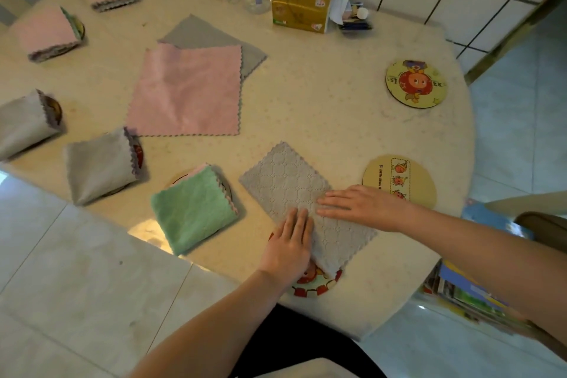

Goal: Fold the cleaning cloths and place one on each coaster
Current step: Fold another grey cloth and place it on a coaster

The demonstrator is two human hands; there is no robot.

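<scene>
From the head view, both hands lie flat and unclenched, gripping nothing, on a folded grey embossed cleaning cloth (294, 190) at the near edge of the pale round surface (306, 107). The left hand (290, 244) presses its near end, the right hand (357, 205) its right side. The cloth's long axis runs away to the left; its near corner overlaps a red-rimmed round cartoon coaster (316, 284), nearest the left hand.

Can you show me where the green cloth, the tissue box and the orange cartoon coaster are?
green cloth (193, 212): head view, middle of its folded top.
tissue box (300, 11): head view, gold front face.
orange cartoon coaster (416, 83): head view, the round face picture.
</scene>
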